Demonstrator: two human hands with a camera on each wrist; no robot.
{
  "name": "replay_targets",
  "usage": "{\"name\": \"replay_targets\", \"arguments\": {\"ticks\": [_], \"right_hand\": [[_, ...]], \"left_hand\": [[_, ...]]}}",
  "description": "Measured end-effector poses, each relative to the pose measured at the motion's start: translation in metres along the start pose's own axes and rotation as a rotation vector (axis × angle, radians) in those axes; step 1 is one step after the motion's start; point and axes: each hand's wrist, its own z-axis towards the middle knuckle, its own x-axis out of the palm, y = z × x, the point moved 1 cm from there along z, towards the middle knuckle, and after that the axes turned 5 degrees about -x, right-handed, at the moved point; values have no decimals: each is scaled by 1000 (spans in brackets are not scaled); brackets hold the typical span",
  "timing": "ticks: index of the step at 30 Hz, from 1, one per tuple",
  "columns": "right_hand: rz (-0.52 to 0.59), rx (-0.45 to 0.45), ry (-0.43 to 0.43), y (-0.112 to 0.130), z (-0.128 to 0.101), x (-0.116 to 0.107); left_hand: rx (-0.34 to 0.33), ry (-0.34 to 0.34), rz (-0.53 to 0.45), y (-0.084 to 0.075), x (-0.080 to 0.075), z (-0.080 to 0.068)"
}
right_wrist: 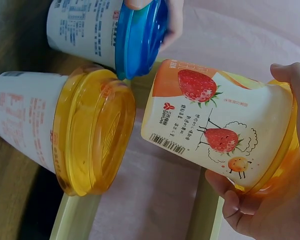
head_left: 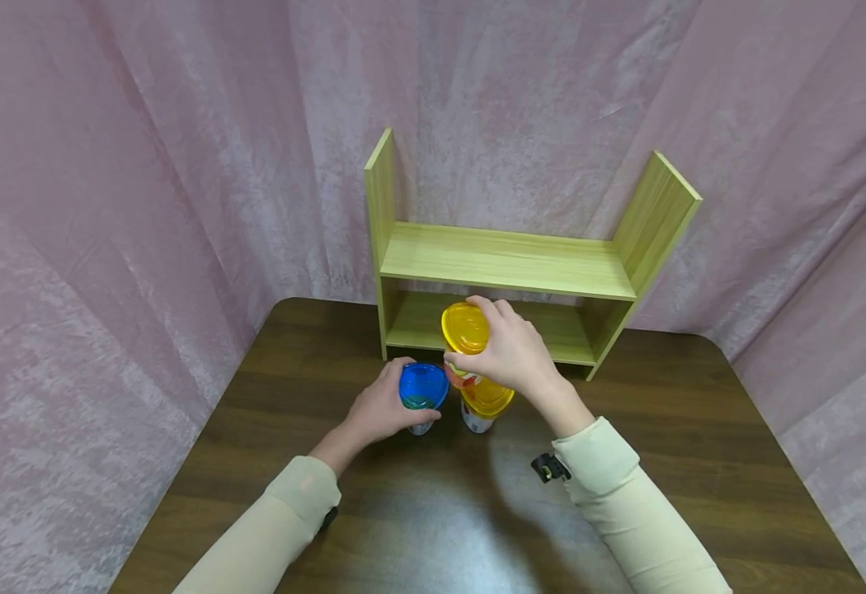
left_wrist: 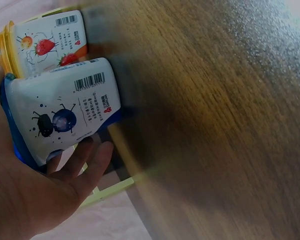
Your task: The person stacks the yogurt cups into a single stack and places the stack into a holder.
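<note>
Fingers of the right hand (head_left: 510, 351) curl round the strawberry cup (right_wrist: 217, 127), held tilted above the desk (head_left: 648, 462) before the shelf (head_left: 507, 262). Left hand (head_left: 381, 408) clasps the blue-lidded cup (head_left: 423, 388). Level the raised cup, I judge, clearing the standing yellow-lidded cup (head_left: 487, 403).

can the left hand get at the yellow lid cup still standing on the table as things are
Probably not at once: the left hand grips the blue-lidded cup, so it is occupied. The standing yellow-lidded cup sits close beside it with its near side open, though the right hand holds another cup just above.
</note>
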Motion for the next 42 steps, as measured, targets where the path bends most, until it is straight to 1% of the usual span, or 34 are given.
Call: {"name": "replay_targets", "arguments": {"ticks": [5,9,13,33,42], "right_hand": [[-15,-13,-2,3,1,2],[-6,-20,-3,5,2,4],[6,-28,5,7,3,6],[-12,-61,21,21,7,14],[-20,-83,9,28,10,18]], "left_hand": [[2,5,-4,0,0,0],[3,9,-5,2,0,0],[6,9,1,2,0,0],[19,5,24,3,-1,0],[27,1,18,3,-3,-2]]}}
